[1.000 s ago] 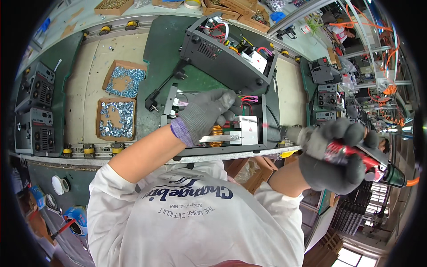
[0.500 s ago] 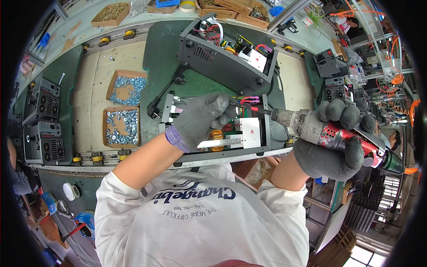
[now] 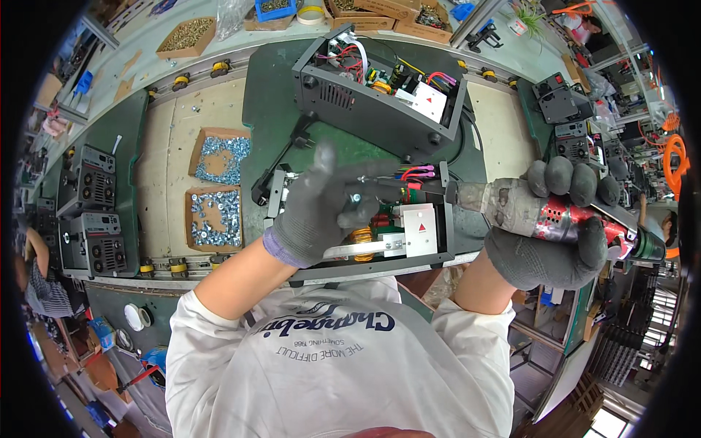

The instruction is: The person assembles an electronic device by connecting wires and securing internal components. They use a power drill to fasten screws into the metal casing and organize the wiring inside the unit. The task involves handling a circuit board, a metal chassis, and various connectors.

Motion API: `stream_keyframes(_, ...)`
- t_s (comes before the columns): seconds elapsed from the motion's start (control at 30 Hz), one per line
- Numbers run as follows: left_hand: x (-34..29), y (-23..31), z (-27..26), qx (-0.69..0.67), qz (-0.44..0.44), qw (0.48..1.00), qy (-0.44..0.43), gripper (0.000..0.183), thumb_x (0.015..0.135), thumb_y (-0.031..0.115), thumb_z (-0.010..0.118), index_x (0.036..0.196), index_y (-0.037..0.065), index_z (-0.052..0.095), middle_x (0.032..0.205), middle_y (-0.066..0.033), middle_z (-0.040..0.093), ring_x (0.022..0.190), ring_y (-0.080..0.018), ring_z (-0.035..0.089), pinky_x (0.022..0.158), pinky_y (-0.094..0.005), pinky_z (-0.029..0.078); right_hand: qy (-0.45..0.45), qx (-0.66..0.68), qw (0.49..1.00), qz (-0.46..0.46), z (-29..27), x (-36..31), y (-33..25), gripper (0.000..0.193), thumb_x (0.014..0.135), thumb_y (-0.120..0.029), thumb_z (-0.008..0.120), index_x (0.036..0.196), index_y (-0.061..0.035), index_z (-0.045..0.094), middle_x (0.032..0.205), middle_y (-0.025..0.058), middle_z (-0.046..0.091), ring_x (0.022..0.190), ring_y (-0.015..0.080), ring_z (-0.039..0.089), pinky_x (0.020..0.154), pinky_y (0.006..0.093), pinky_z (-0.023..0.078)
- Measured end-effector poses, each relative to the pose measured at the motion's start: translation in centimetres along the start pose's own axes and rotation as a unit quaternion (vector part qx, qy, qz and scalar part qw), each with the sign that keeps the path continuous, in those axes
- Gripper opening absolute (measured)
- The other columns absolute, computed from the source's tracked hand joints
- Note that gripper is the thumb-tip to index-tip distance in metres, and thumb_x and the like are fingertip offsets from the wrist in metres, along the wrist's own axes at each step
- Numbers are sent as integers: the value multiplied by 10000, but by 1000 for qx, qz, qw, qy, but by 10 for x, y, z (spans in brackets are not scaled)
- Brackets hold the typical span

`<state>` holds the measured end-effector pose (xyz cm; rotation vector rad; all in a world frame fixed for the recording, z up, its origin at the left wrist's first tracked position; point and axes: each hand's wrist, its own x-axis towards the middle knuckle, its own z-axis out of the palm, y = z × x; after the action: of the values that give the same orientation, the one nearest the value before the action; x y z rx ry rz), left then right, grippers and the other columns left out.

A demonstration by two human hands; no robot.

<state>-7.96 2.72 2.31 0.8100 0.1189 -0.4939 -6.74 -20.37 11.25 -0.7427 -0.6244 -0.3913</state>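
Observation:
My left hand (image 3: 318, 208), in a dark grey glove with a purple cuff, hovers over an open-topped metal device case (image 3: 447, 219). Its thumb is raised and smeared by motion, and the index finger stretches toward the driver bit. A small shiny screw (image 3: 355, 198) shows among the lower, curled fingers. In my right hand (image 3: 562, 248), also gloved, is a red and grey pneumatic screwdriver (image 3: 555, 217), its bit pointing left toward the left fingers. Inside the case are a copper coil (image 3: 361, 244), a white plate with a red triangle (image 3: 421, 228) and coloured wires (image 3: 418, 175).
A second open device case (image 3: 365, 109) stands behind on the green board. Two cardboard trays of screws (image 3: 215, 247) lie to the left. A black power plug (image 3: 261, 193) rests nearby. Finished-looking units (image 3: 91, 244) stand far left, others (image 3: 573, 142) at right.
My left hand has left the driver's tip, moving slightly left, its thumb lifting away from the fingers. The driver stays in my right hand. The whole view has shifted a little.

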Motion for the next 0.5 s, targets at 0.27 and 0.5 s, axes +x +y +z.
stream_keyframes(0.27,91,82,-8,716,259,636,124,544,926,568,535,1073,79,724,817,-110,659,777,-247,642,706,-371,509,101,-47,993,-43,-31,17,-5,404,815,-205,596,1176,-28,560,961,91,543,891,242,480,755,385,430)
stream_keyframes(0.5,159,106,7,915,99,391,-32,479,856,586,647,952,132,766,861,-125,671,862,-311,674,768,-426,525,124,-106,985,-46,-72,25,-3,415,844,-206,623,1242,-116,547,976,113,623,833,270,571,735,393,493)
